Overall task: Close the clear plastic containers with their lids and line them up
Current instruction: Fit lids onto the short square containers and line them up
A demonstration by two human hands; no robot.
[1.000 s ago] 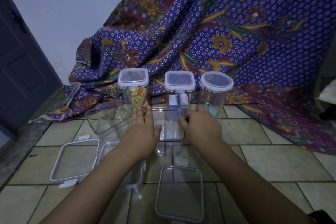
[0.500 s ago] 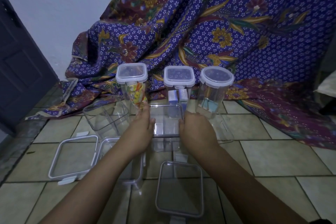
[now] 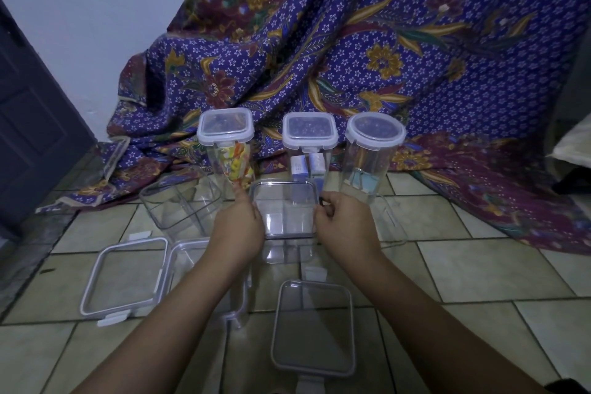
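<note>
At frame centre, left hand [image 3: 238, 227] and right hand [image 3: 343, 224] grip an empty clear container [image 3: 284, 217]; behind, three lidded jars [image 3: 310, 150] hold colourful packets, boxes, clips.

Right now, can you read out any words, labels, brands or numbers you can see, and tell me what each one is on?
No text can be read.
Colourful packet in the left tall container: print too blurred.
Blue and white boxes in the middle tall container: markings too small.
Lids, open containers, patterned cloth: no lettering visible.

Dim room: beige tiled floor [image 3: 479, 269], white wall [image 3: 96, 9], dark door [image 3: 28, 125], purple floral cloth [image 3: 383, 57] draped behind.
</note>
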